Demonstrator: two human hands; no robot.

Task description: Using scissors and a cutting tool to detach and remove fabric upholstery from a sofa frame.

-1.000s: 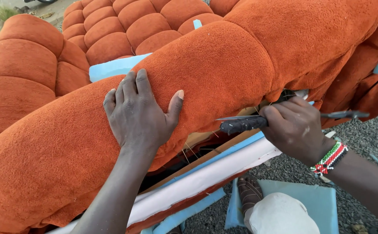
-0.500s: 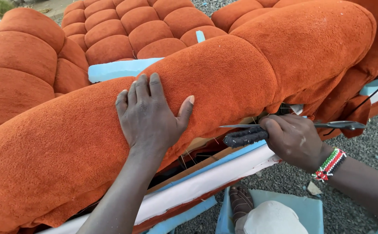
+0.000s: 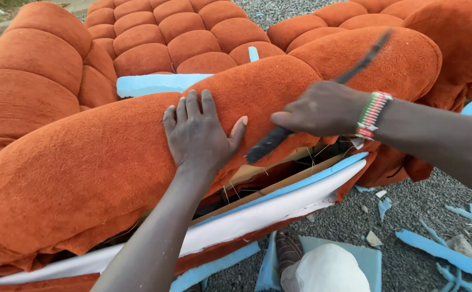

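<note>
The left hand [image 3: 200, 132] lies flat, fingers spread, pressing the orange roll [image 3: 138, 157] of a sofa that lies on gravel [image 3: 425, 194]. The right hand [image 3: 322, 111], with a beaded wristband [image 3: 374, 114], is closed around a long dark tool [image 3: 279, 138]; it is blurred, so I cannot tell its kind for sure. Its lower end sits just beside the left thumb, over the edge where the fabric meets the frame [image 3: 279, 181].

That closeness is the worry. If the tool slips or swings down off line, it could catch the left thumb or fingers, since they are almost touching its tip. A slip could also snag or tear the orange cover, which is stretched tight over the padding. And if the pressing hand eases off, the fabric would likely slacken and bunch at the edge, leaving a loose seam.

Counting what shows: two hands, one tool, one wristband, one sofa with many tufted cushions [image 3: 192, 43] behind the roll. One blue foam strip [image 3: 154, 84] pokes out at the seam, and a smaller blue bit [image 3: 253, 53] farther up. Several blue foam scraps [image 3: 441, 251] lie on the gravel to the right, five or six at least. A white rounded shape [image 3: 328, 270] sits at the bottom edge, a foot [image 3: 289, 250] beside it.
</note>
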